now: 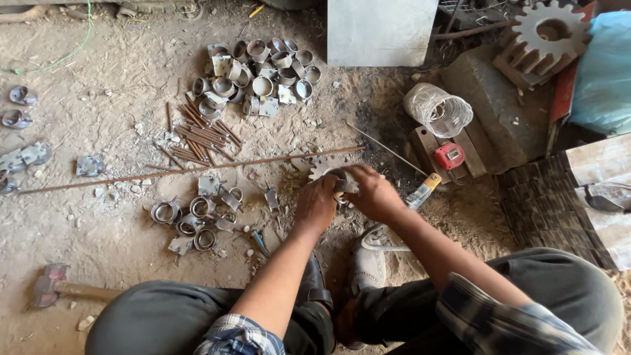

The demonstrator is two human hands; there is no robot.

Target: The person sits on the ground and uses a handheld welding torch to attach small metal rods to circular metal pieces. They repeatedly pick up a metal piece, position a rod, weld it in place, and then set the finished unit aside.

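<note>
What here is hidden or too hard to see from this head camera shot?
- Metal ring piece: mostly covered by the left hand and right hand, so its shape and how it is gripped stay unclear.
- Small gear on the ground: partly hidden behind both hands.
- Hammer: its handle disappears behind the left knee.
- Blue bag: cut off by the right edge.
</note>
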